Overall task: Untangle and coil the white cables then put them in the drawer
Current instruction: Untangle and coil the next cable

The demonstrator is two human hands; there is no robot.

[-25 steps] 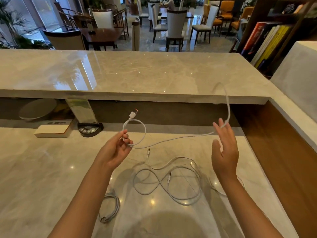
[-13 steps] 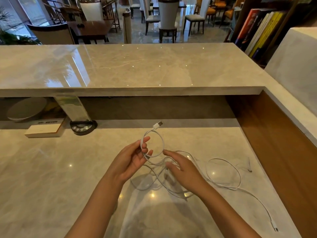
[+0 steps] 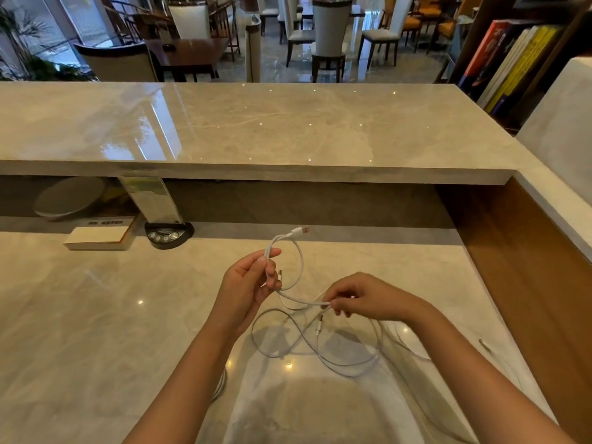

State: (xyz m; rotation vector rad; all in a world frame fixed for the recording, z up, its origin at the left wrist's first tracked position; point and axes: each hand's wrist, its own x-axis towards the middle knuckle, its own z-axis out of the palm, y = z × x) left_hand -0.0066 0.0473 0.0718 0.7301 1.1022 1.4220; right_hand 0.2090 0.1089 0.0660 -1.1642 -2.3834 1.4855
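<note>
While the left hand (image 3: 248, 283) pinches a small loop of the white cable (image 3: 301, 267) above the marble desk (image 3: 80, 331), the right hand (image 3: 362, 299) pinches the same cable just beside it; the loose cables (image 3: 320, 350) lie tangled on the desk underneath.

White cable (image 3: 300, 261), orange-tipped plug (image 3: 301, 231); beige veined marble counter (image 3: 80, 331); yellow books (image 3: 525, 59).

Single head-worn view, wide-angle; looks forward and down from close above the table (image 3: 96, 331); both forearms enter from the bottom edge; dining chairs (image 3: 330, 30) far beyond.
</note>
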